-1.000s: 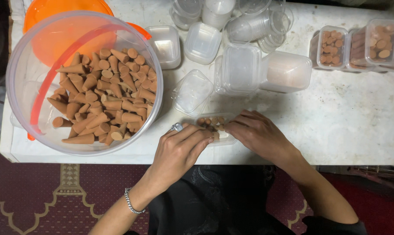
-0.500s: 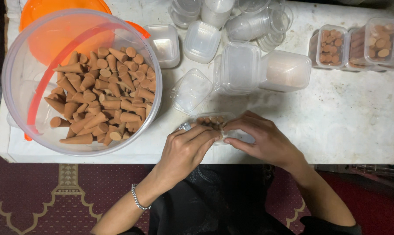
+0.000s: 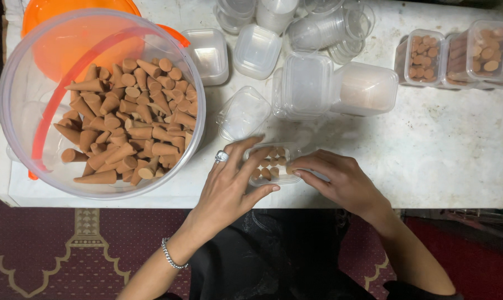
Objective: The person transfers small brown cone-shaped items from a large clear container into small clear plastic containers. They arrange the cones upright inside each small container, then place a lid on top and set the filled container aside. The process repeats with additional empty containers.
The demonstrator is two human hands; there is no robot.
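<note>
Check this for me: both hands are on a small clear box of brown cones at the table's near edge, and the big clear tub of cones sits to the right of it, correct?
Not quite. The head view shows the big clear tub of cones to the left of the small clear box, not the right. The rest holds: the left hand and the right hand are both on that box at the table's near edge.

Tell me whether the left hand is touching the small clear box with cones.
Touching. The head view shows the left hand wrapped around the small clear box, fingers along its top edge and thumb under its near edge.
</note>
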